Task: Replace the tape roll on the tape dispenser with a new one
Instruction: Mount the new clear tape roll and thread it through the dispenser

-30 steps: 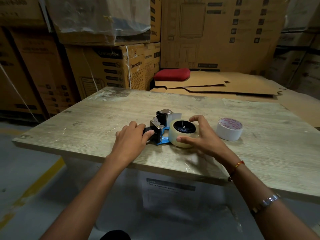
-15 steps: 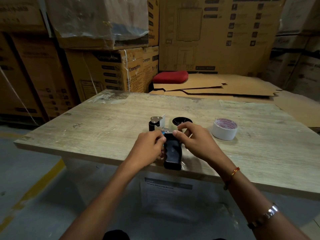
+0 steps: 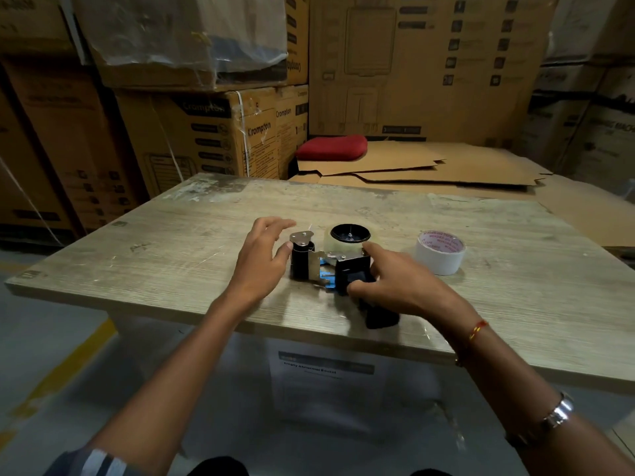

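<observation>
- Wooden table (image 3: 498, 304), pale and scuffed, carries the tape dispenser (image 3: 330, 262) near its front edge, roughly midway along that edge.
- The dispenser lies on its side, black handle toward the person, blue frame and metal plates showing in the middle.
- A clear tape roll (image 3: 335, 240) sits on the dispenser's black hub at the far end, hub facing up.
- The left hand (image 3: 264, 259) reaches in from the dispenser's left side, wrist low over the table, palm turned toward the dispenser.
- Its fingers are spread and relaxed above the table, gripping nothing; the thumb tip touches the black roller at the dispenser's left end.
- The right hand (image 3: 395, 283) comes in from the dispenser's right, forearm crossing the table's front edge.
- It grasps the handle, thumb curled under the near side, index finger stretched forward along the top toward the hub.
- A red thread and a metal bangle are on the right forearm.
- A white tape roll (image 3: 439, 252) stands flat on the table to the right of the dispenser, apart from the right hand.
- Beyond the table lie flattened cardboard sheets (image 3: 429, 166) and a red cushion (image 3: 331, 147), with stacked cartons (image 3: 206, 132) behind them.
</observation>
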`<action>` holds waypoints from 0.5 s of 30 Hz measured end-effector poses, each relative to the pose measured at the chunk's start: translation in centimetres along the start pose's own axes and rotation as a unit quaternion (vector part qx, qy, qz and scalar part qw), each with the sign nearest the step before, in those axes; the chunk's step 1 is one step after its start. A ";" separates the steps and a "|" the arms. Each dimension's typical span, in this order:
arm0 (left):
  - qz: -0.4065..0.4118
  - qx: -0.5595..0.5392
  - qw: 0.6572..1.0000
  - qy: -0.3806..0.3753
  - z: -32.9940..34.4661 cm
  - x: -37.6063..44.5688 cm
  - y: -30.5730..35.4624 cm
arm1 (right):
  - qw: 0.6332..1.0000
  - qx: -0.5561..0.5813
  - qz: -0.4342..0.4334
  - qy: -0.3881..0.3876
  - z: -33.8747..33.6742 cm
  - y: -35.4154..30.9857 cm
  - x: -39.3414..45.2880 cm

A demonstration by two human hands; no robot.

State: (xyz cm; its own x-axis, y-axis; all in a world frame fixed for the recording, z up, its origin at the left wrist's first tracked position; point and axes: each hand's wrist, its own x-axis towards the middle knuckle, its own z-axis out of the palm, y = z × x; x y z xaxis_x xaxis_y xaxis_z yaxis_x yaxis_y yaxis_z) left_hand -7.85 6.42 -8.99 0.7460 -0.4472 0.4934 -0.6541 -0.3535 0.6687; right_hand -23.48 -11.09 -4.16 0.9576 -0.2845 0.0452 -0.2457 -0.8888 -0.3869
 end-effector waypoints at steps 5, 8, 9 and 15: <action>0.046 0.016 0.995 -0.083 0.5 -0.1 0.1 | 0.999 -0.005 -0.001 0.053 -0.1 2.6 0.4; 0.052 0.000 0.994 -0.098 1.2 -0.5 0.3 | 0.990 -0.054 -0.048 0.124 0.6 3.6 0.8; 0.049 -0.012 0.994 -0.096 1.4 -0.5 0.2 | 0.985 -0.056 -0.077 0.143 0.9 3.7 1.0; 0.042 -0.050 0.995 -0.071 2.2 -0.4 0.0 | 0.975 0.009 -0.171 0.141 1.7 2.2 3.0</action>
State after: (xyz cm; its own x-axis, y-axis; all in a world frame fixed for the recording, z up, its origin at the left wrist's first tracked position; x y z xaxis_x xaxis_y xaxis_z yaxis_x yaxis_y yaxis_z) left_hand -8.44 4.80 -10.42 0.6597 -0.5851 0.4717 -0.6925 -0.2292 0.6841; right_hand -20.89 -13.31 -6.45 0.9030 -0.0632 0.4249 0.0851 -0.9432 -0.3212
